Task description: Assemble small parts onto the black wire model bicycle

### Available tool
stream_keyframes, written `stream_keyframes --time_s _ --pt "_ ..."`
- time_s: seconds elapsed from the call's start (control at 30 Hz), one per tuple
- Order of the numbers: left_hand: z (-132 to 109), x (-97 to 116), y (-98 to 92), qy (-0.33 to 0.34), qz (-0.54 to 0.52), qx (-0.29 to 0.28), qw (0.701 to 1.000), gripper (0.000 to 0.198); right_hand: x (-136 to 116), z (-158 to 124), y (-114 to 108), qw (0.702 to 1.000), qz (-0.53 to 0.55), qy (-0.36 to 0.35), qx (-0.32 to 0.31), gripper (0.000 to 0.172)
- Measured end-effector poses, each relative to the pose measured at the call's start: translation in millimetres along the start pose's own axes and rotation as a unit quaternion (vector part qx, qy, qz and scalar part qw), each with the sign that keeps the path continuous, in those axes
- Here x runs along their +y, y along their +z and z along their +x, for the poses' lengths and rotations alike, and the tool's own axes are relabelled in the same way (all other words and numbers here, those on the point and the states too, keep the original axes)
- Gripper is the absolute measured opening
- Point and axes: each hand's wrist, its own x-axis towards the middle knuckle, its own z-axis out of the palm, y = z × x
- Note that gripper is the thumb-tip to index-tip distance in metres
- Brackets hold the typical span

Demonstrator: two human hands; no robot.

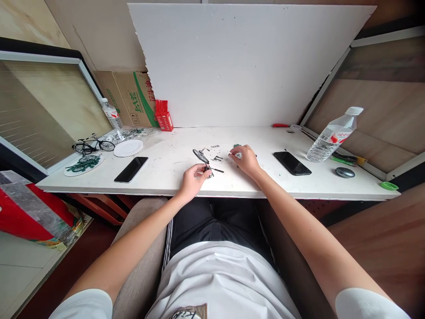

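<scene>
My left hand (192, 178) is closed in a pinch on a small black model-bicycle assembly (203, 158) with a wheel standing up from it, near the front edge of the white table (172, 146). My right hand (246, 159) rests a little further back, fingers curled over small silvery parts (238, 154). Several tiny dark loose pieces (217, 158) lie between the two hands.
A finished model bicycle (93, 144), a white paper plate (128, 148) and a plate of green parts (83, 164) sit at left. Two black phones (131, 169) (292, 162) lie flat. A water bottle (332, 135) lies at right; another bottle (111, 114), a cardboard box (129, 97) and a red pack (164, 116) stand behind.
</scene>
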Motion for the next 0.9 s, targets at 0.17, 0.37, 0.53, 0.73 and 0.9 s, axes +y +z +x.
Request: stream_keyframes --time_s 0.17,0.37,0.53,0.73,0.9 --pt "-10.2 5.4 3.9 0.133 0.109 -0.014 0.985 0.022 -16.7 -0.6 0.8 0.991 0.124 -0.048 -0.001 0.035" --pt "-7.2 2.4 3.2 0.117 0.094 -0.009 0.989 0.025 -48.4 -3.7 -5.7 0.933 0.34 0.055 -0.102 0.034" --pt "-2.4 -6.8 3.5 0.052 0.02 -0.004 0.998 0.04 -59.6 -4.4 -10.1 0.85 0.49 0.132 -0.139 0.057" --pt "4.4 -9.3 0.8 0.005 -0.036 -0.016 0.999 0.046 -69.0 -5.2 -6.6 0.855 0.49 0.129 -0.114 0.054" --pt "6.8 -6.9 -1.2 0.004 -0.036 -0.019 0.999 0.049 -76.7 -7.8 -2.0 0.904 0.408 0.052 -0.118 0.046"
